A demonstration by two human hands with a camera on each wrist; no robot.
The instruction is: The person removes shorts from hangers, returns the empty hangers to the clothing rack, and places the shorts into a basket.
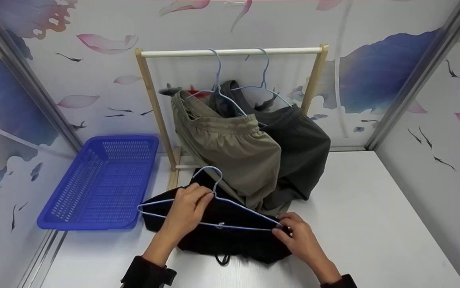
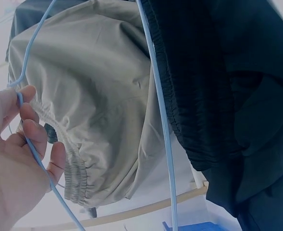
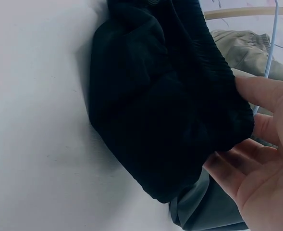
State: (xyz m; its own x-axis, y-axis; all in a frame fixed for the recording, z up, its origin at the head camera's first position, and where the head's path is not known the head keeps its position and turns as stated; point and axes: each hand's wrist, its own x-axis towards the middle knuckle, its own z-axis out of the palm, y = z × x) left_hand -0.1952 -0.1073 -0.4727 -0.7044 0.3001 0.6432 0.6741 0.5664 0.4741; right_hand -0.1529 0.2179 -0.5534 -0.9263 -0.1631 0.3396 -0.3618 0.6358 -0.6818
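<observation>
Black elastic-waist pants [image 1: 234, 248] lie on the white table, a dark drawstring loop at their front edge. Over them is a light blue wire hanger [image 1: 219, 226]. My left hand [image 1: 185, 210] pinches the hanger just below its hook; the left wrist view shows thumb and fingers about the wire. At the hanger's right end, my right hand [image 1: 300, 238] grips the waistband. In the right wrist view its thumb lies on the gathered waistband [image 3: 213, 72], with fingers behind the cloth. How far the hanger's ends sit inside the waistband is hard to tell.
Behind stands a rack with a white rail [image 1: 181, 53] and wooden legs. Khaki pants [image 1: 230, 148] and dark grey pants [image 1: 302, 144] hang from it on blue hangers, their lower parts reaching the table. A blue perforated basket [image 1: 149, 176] sits left. Patterned walls enclose the table.
</observation>
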